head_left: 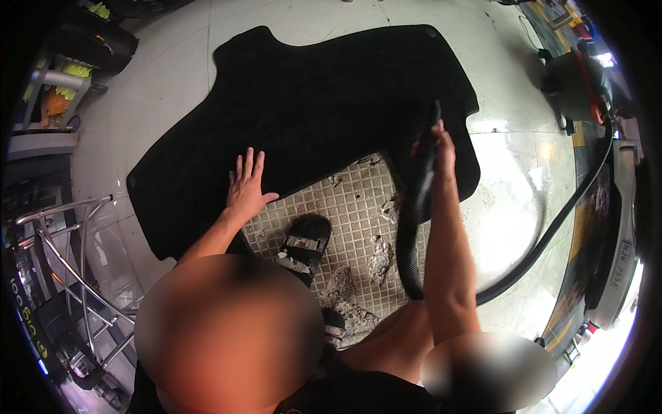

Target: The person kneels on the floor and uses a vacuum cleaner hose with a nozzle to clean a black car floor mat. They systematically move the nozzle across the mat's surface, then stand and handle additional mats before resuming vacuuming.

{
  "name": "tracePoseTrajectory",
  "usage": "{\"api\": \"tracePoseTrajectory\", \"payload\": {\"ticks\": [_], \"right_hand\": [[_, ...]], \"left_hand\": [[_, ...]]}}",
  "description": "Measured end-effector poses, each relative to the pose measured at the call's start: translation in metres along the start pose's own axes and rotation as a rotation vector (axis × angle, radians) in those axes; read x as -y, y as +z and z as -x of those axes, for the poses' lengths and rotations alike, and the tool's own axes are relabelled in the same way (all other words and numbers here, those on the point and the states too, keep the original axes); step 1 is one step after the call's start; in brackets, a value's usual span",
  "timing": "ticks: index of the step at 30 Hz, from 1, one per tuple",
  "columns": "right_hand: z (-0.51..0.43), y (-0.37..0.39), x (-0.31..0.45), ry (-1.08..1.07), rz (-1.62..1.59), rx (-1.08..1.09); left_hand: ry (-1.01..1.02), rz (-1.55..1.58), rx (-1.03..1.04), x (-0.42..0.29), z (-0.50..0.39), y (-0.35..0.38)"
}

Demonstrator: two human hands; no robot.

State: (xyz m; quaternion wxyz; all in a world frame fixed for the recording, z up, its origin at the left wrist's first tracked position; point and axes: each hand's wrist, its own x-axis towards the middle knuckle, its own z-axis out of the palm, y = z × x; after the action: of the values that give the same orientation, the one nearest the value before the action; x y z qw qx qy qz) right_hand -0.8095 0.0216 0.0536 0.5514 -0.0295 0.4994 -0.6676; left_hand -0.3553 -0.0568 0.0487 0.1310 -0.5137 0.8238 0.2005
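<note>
A large black carpet car mat (320, 98) with a cut-out front edge lies spread on the floor before me. My left hand (249, 189) rests palm down near that edge, fingers apart, holding nothing. My right hand (445, 152) grips the black ribbed vacuum hose (410, 233) close to its end, over the mat's right part. From the grip, a dark nozzle (437, 109) points away from me; whether its tip touches the carpet I cannot tell. The hose bends back under my right arm and runs right to a wet-dry vacuum cleaner (571, 85).
My sandalled foot (306, 243) stands on worn, grid-patterned tile (346, 202) within the cut-out. At left is a chrome tubular frame (83, 259); behind it, a cart (54, 80) with yellow-green cloths. A car bumper (623, 207) with a plate borders the right. Pale glossy floor tiles (165, 77) surround the mat.
</note>
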Motion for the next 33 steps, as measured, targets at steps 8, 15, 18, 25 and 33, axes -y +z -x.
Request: {"api": "tracePoseTrajectory", "payload": {"ticks": [8, 15, 18, 25, 33], "right_hand": [[0.122, 0.091, -0.157, -0.045, 1.096, 0.162], [0.112, 0.077, -0.142, -0.106, 1.025, -0.024], [0.111, 0.076, -0.138, -0.008, 1.129, -0.044], [0.128, 0.082, -0.154, -0.002, 1.193, 0.504], [0.098, 0.095, -0.129, -0.168, 1.256, -0.11]], "left_hand": [[-0.099, 0.122, -0.043, 0.014, 0.008, 0.024], [-0.134, 0.13, -0.024, 0.017, 0.006, 0.026], [-0.131, 0.127, -0.031, 0.015, 0.007, 0.026], [-0.117, 0.122, -0.049, 0.017, 0.008, 0.029], [-0.124, 0.102, -0.036, 0.017, 0.011, 0.032]]}}
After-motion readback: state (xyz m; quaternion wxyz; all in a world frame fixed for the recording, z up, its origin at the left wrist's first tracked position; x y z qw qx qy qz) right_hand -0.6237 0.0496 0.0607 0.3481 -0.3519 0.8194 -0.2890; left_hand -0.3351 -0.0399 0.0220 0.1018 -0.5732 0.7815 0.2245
